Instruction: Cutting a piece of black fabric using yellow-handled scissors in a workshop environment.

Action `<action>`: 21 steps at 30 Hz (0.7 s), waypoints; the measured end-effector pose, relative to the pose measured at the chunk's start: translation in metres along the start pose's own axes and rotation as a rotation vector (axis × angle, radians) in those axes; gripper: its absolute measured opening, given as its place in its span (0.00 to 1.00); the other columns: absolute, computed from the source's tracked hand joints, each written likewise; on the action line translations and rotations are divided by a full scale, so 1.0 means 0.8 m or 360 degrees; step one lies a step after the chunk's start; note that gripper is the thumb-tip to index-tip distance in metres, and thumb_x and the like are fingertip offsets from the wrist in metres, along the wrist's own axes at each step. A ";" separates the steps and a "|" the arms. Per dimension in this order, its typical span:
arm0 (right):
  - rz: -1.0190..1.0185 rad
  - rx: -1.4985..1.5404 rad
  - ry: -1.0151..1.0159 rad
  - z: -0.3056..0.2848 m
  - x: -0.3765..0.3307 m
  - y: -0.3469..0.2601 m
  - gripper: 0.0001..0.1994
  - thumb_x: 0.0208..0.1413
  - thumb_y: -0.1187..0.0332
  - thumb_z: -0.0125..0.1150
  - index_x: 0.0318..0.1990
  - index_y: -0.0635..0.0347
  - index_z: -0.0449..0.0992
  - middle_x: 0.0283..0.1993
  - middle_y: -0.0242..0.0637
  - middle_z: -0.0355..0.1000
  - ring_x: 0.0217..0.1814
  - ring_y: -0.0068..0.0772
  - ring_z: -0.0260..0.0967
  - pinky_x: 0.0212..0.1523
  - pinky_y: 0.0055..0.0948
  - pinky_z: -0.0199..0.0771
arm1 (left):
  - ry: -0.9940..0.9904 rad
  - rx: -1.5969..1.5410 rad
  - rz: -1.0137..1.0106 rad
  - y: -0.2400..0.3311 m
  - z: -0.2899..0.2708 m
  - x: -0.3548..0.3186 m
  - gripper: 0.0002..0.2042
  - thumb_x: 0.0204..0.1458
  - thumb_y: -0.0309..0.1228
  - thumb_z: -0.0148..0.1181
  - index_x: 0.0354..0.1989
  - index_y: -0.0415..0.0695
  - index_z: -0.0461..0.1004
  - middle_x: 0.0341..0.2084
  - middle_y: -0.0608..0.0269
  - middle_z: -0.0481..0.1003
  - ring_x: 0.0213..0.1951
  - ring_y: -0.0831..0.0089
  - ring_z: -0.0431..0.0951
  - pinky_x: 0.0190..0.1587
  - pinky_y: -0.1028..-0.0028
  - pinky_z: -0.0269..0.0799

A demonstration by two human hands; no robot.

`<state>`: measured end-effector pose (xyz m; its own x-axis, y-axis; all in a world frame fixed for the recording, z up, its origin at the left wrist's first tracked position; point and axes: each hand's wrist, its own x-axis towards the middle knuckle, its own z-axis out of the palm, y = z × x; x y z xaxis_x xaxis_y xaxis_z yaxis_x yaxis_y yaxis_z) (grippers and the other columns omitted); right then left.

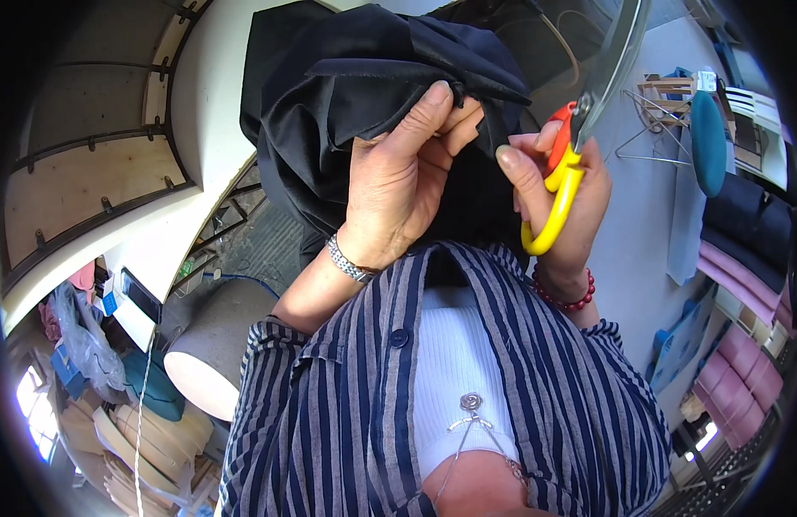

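Observation:
A large piece of black cloth (330, 112) lies bunched in folds in front of me. My left hand (398, 172) is closed, with its thumb and fingers pinching the frayed edge of the cloth. To the right of it, my right hand (579, 185) grips a pair of scissors (560, 211) with yellow and red handles. Its long metal blades point up and away from me, clear of the cloth, and look nearly together. Part of the right fingers is hidden behind the handles.
Pale worktable surfaces (213, 112) flank the cloth. Wire hangers (653, 129) and a teal padded piece (708, 142) lie at the right, with pink rolls (739, 379) lower down. A phone (141, 295) rests at the left edge, near a grey cylinder (235, 319) and curved wooden pieces (149, 439).

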<state>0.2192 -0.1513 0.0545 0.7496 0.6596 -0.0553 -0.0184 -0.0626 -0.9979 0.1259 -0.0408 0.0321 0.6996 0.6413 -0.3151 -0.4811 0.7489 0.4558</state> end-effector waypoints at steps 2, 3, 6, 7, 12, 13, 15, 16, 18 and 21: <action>0.0047 0.0037 -0.0037 -0.001 0.007 -0.007 0.11 0.47 0.76 0.65 0.33 0.61 0.67 0.30 0.35 0.72 0.33 0.20 0.70 0.39 0.18 0.69 | -0.0016 -0.0110 -0.0088 0.004 0.002 0.001 0.06 0.52 0.24 0.57 0.36 0.37 0.75 0.32 0.58 0.77 0.37 0.71 0.78 0.44 0.73 0.76; -0.0028 0.0090 -0.0025 0.002 0.011 -0.004 0.10 0.48 0.74 0.65 0.32 0.60 0.67 0.26 0.30 0.70 0.28 0.16 0.68 0.32 0.13 0.66 | -0.0021 -0.0104 -0.0088 0.005 0.002 0.001 0.06 0.52 0.24 0.57 0.36 0.37 0.75 0.32 0.58 0.77 0.37 0.71 0.78 0.44 0.73 0.76; 0.0169 0.0134 -0.0090 0.001 0.015 -0.004 0.10 0.48 0.73 0.65 0.31 0.60 0.67 0.24 0.27 0.67 0.23 0.12 0.62 0.25 0.10 0.61 | -0.0008 -0.0079 -0.0083 0.006 0.001 0.000 0.06 0.51 0.28 0.58 0.33 0.38 0.76 0.28 0.59 0.77 0.37 0.70 0.77 0.45 0.71 0.73; 0.0062 0.0138 -0.0056 0.006 0.019 0.002 0.10 0.49 0.72 0.65 0.30 0.59 0.66 0.22 0.25 0.64 0.20 0.09 0.58 0.21 0.10 0.55 | 0.0021 -0.0029 -0.0102 0.006 0.003 0.001 0.06 0.50 0.27 0.59 0.33 0.39 0.76 0.28 0.60 0.77 0.36 0.71 0.77 0.44 0.72 0.73; 0.0036 0.0133 -0.0097 0.009 0.022 0.003 0.10 0.47 0.72 0.66 0.31 0.60 0.67 0.24 0.27 0.67 0.23 0.12 0.61 0.25 0.10 0.60 | 0.0112 0.0080 -0.0110 0.003 0.007 0.005 0.05 0.47 0.26 0.62 0.32 0.40 0.77 0.27 0.63 0.77 0.33 0.74 0.76 0.42 0.76 0.71; -0.0040 0.0128 -0.0101 0.010 0.023 0.004 0.11 0.47 0.73 0.66 0.31 0.60 0.67 0.25 0.28 0.67 0.24 0.13 0.63 0.27 0.11 0.63 | 0.0109 0.0130 -0.0078 0.003 0.007 0.007 0.05 0.47 0.26 0.62 0.31 0.40 0.77 0.27 0.63 0.77 0.32 0.74 0.76 0.41 0.77 0.70; -0.0066 0.0182 -0.0074 0.013 0.027 0.004 0.11 0.46 0.74 0.67 0.31 0.60 0.67 0.26 0.29 0.68 0.27 0.14 0.65 0.30 0.12 0.66 | 0.0107 0.0175 -0.0069 0.001 0.005 0.013 0.04 0.46 0.25 0.62 0.31 0.40 0.77 0.27 0.64 0.77 0.31 0.75 0.76 0.41 0.78 0.69; -0.0100 0.0239 -0.0054 0.014 0.028 0.005 0.12 0.45 0.74 0.67 0.32 0.61 0.68 0.27 0.30 0.69 0.29 0.16 0.67 0.33 0.13 0.68 | 0.0073 0.0135 -0.0082 0.000 0.003 0.016 0.04 0.47 0.25 0.62 0.31 0.40 0.77 0.27 0.64 0.78 0.31 0.75 0.76 0.41 0.78 0.69; -0.0146 0.0202 -0.0028 0.015 0.030 0.009 0.12 0.44 0.75 0.68 0.33 0.61 0.68 0.27 0.30 0.69 0.30 0.17 0.67 0.35 0.14 0.69 | 0.0043 0.0098 -0.0083 -0.001 0.002 0.014 0.04 0.47 0.25 0.61 0.31 0.40 0.78 0.27 0.63 0.78 0.31 0.76 0.77 0.41 0.78 0.69; -0.0248 0.0150 0.0046 0.019 0.034 0.012 0.13 0.43 0.75 0.68 0.34 0.61 0.69 0.28 0.30 0.70 0.30 0.17 0.68 0.35 0.14 0.70 | 0.0076 0.0111 -0.0078 -0.002 0.005 0.013 0.04 0.48 0.25 0.60 0.32 0.40 0.78 0.27 0.63 0.78 0.31 0.76 0.77 0.40 0.78 0.70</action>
<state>0.2299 -0.1226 0.0431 0.7670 0.6338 0.0997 0.0383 0.1099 -0.9932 0.1356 -0.0360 0.0316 0.6946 0.6127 -0.3770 -0.4080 0.7671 0.4950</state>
